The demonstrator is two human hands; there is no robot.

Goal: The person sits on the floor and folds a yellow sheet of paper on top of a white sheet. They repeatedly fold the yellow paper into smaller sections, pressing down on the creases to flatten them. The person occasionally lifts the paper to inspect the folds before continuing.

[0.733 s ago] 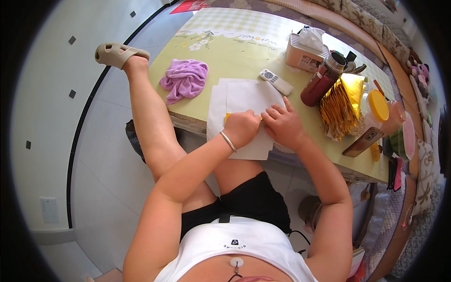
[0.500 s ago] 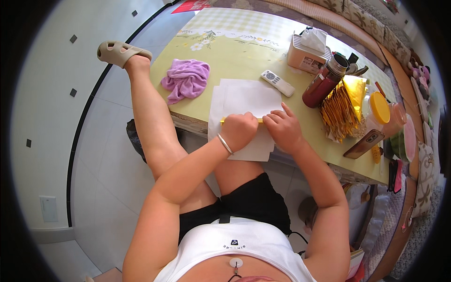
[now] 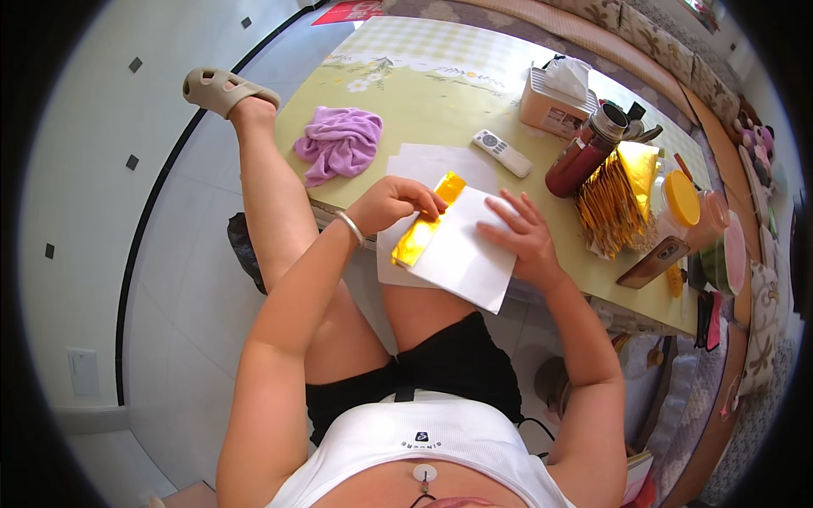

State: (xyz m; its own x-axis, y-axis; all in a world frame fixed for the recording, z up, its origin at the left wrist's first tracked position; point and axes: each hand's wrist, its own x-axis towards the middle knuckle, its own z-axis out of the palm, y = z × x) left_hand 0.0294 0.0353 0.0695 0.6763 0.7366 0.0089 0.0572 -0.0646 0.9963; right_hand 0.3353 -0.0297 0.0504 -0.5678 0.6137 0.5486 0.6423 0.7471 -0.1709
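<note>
Head view showed the left hand (image 3: 391, 203) pinching a gold foil strip (image 3: 423, 224) against the white paper sheet (image 3: 461, 245) at the table (image 3: 423, 110) edge, while the right hand (image 3: 521, 237) lay flat and open, steadying that sheet.

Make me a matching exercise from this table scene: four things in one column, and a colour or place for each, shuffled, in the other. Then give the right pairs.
Things:
1. crumpled cloth
2. foil strip
3. remote control
4. tissue box

Descriptions:
A. shiny gold, pinched by the left hand on the white paper
B. purple, near the table's left edge
C. at the far side of the table, a white tissue sticking out of the top
D. white and slim, lying flat beyond the paper, beside the red flask

Pairs: 1-B, 2-A, 3-D, 4-C
</note>
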